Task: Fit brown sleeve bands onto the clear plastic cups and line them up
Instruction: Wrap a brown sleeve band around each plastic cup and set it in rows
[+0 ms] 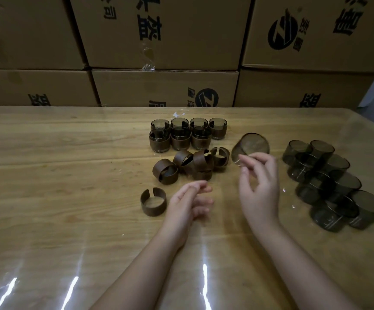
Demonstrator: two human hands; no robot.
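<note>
My right hand (259, 184) pinches the near rim of a tilted cup (252, 145), whose mouth faces me; it carries a brown band. My left hand (189, 203) hovers low over the table with relaxed fingers and holds nothing. Several banded cups (180, 136) stand in two rows at the back centre. In front of them lies a pile of loose brown sleeve bands (195, 164). One split band (153, 202) stands alone just left of my left hand. A cluster of bare smoky clear cups (329, 182) lies to the right of my right hand.
The wooden table (58, 175) has a glossy clear cover. Stacked cardboard boxes (165, 88) form a wall along its far edge. The bare cups reach close to the table's right edge.
</note>
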